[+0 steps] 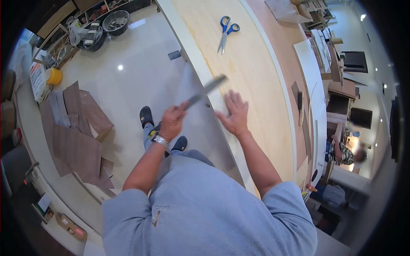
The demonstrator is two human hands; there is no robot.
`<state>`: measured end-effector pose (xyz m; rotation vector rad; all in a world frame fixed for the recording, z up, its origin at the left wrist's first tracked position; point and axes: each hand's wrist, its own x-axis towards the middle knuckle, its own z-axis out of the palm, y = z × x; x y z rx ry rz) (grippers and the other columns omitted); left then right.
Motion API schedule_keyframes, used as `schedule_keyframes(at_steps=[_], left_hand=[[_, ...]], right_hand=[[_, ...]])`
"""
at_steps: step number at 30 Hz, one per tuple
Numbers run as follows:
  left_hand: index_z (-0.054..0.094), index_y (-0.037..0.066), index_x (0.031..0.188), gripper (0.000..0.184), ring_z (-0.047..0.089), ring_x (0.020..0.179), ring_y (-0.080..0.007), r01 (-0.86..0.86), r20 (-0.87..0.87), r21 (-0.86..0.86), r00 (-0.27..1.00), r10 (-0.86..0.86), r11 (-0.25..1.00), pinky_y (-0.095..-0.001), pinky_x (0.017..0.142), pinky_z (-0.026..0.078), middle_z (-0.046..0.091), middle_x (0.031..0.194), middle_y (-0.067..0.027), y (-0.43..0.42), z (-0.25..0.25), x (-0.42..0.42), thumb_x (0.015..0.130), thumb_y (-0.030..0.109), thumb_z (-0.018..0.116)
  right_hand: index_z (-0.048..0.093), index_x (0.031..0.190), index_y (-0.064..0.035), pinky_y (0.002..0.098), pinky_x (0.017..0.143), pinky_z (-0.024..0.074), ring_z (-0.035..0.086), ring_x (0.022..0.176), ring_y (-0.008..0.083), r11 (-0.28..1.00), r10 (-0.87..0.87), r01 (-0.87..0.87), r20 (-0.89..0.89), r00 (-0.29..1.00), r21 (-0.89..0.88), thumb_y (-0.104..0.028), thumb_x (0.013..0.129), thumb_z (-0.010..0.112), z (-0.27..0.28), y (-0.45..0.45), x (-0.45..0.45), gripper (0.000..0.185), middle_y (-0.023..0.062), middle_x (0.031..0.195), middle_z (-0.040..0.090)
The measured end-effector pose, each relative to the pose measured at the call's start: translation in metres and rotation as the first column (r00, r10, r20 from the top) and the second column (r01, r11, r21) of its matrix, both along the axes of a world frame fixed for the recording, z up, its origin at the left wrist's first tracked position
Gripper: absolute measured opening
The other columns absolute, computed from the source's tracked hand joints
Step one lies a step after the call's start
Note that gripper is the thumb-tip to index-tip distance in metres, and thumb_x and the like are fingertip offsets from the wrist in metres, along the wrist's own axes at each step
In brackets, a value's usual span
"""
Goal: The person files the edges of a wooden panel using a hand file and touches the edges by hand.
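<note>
My left hand, with a metal watch on its wrist, is closed around the handle of a long flat file. Its blade is blurred and angles up to the right, with the tip over the near edge of a pale wooden panel. Black and yellow handle parts show below the fist. My right hand lies palm down on the panel by its light edge, fingers spread, holding nothing. Farther along the panel lie scissors with blue handles, blades slightly apart.
Brown sheet pieces are heaped on the floor at left. Black tubs and a yellow container stand by a shelf. Beyond the panel lies a brush. A person is in the background, another nearer.
</note>
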<state>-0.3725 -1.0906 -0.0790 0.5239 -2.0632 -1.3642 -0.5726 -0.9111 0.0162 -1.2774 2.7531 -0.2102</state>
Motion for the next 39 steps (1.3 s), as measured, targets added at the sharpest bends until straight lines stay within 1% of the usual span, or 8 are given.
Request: schedule_keyframes(at_steps=[3,9,18,19,25,33,36,39], left_hand=[[0.061,0.017,0.14,0.048,0.053,0.072,-0.0258,-0.123,0.079,-0.011,0.989,0.123,0.992,-0.039,0.069,0.046,0.057,0.079,-0.0102,-0.058,-0.01,0.043,0.094,0.008,0.067],[0.058,0.015,0.143,0.049,0.051,0.069,-0.0225,-0.246,0.225,-0.156,0.934,0.277,0.957,-0.0344,0.066,0.045,0.053,0.076,-0.0078,-0.12,-0.023,0.104,0.096,0.007,0.065],[0.058,0.012,0.143,0.046,0.053,0.075,-0.0185,-0.303,0.187,0.13,0.943,0.276,0.944,-0.032,0.071,0.047,0.06,0.084,-0.0075,-0.064,-0.028,0.101,0.098,0.007,0.063],[0.055,0.006,0.144,0.045,0.061,0.091,-0.0175,-0.295,0.204,0.239,0.947,0.249,0.925,-0.0295,0.083,0.05,0.069,0.103,-0.0108,-0.058,-0.027,0.1,0.1,0.01,0.061],[0.051,-0.005,0.142,0.049,0.062,0.115,-0.0188,-0.258,0.216,0.476,0.961,0.173,0.841,-0.0308,0.1,0.047,0.066,0.129,-0.0166,-0.04,-0.02,0.095,0.101,0.019,0.062],[0.05,-0.007,0.142,0.048,0.06,0.109,-0.0135,-0.171,0.073,0.523,0.985,0.156,0.835,-0.0277,0.096,0.047,0.067,0.122,-0.0113,-0.073,0.018,0.069,0.103,0.018,0.06],[0.047,-0.007,0.145,0.049,0.059,0.113,-0.0136,-0.115,0.003,0.621,0.99,0.144,0.775,-0.0279,0.1,0.046,0.065,0.126,-0.0104,-0.081,0.031,0.058,0.103,0.016,0.059],[0.049,-0.003,0.145,0.049,0.057,0.096,-0.0092,-0.179,0.042,0.503,0.982,0.183,0.845,-0.0238,0.088,0.047,0.066,0.11,-0.0091,-0.083,0.026,0.049,0.102,0.018,0.062]], right_hand=[[0.057,0.139,-0.0088,0.0721,0.112,0.0198,0.034,0.147,0.0367,0.998,0.025,-0.025,-0.014,1.0,-0.057,-0.051,0.075,0.08,0.003,-0.039,0.013,0.08,0.0133,0.157,0.042],[0.055,0.14,-0.0084,0.0707,0.111,0.0209,0.032,0.147,0.0362,0.998,0.008,-0.005,0.064,0.998,-0.057,-0.052,0.073,0.08,0.012,-0.095,-0.016,0.084,0.0149,0.156,0.041],[0.042,0.151,-0.0105,0.0666,0.115,0.0182,0.021,0.152,0.0321,0.995,-0.104,0.104,0.108,0.989,0.005,-0.062,0.073,0.077,0.02,-0.191,-0.048,0.099,0.0167,0.163,0.028],[0.042,0.151,-0.01,0.0654,0.116,0.0188,0.022,0.152,0.0321,0.997,-0.069,0.065,0.097,0.993,0.039,-0.061,0.074,0.077,0.022,-0.188,-0.046,0.099,0.0169,0.163,0.028],[0.043,0.15,-0.0063,0.0581,0.118,0.0221,0.027,0.149,0.0354,0.983,0.174,-0.179,0.104,0.979,0.04,-0.055,0.074,0.079,0.019,-0.109,-0.038,0.097,0.0182,0.161,0.031],[0.042,0.15,-0.0028,0.0566,0.119,0.0195,0.025,0.15,0.0394,0.992,0.098,-0.11,0.2,0.975,0.053,-0.058,0.076,0.078,0.027,-0.005,-0.002,0.1,0.0212,0.162,0.028],[0.042,0.151,-0.0035,0.0571,0.119,0.0182,0.023,0.151,0.0393,0.994,0.003,-0.018,0.138,0.99,0.108,-0.059,0.077,0.077,0.021,-0.015,0.001,0.098,0.022,0.163,0.027],[0.045,0.149,-0.0039,0.0573,0.118,0.0192,0.025,0.15,0.0391,0.999,-0.035,0.033,0.044,0.998,0.034,-0.058,0.078,0.076,0.01,-0.054,-0.003,0.094,0.0224,0.161,0.031]])
